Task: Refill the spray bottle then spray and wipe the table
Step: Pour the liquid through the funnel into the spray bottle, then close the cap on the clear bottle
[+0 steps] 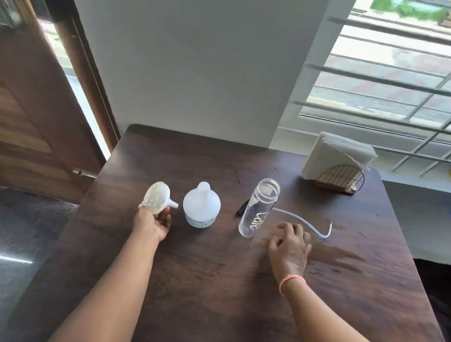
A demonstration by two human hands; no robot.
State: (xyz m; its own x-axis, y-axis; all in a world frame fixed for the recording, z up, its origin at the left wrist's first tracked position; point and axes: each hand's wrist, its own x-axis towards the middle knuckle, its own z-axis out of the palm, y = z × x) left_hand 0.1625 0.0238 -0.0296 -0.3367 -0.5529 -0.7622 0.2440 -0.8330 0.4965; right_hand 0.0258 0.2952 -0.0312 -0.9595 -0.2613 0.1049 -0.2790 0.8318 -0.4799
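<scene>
Our forearms reach over the dark table. Left hand grips a white funnel, tipped sideways. Right hand rests flat, fingers spread, holding nothing. Between them: white refill bottle, then the uncapped clear spray bottle, upright. Its tube lies beside it.
</scene>
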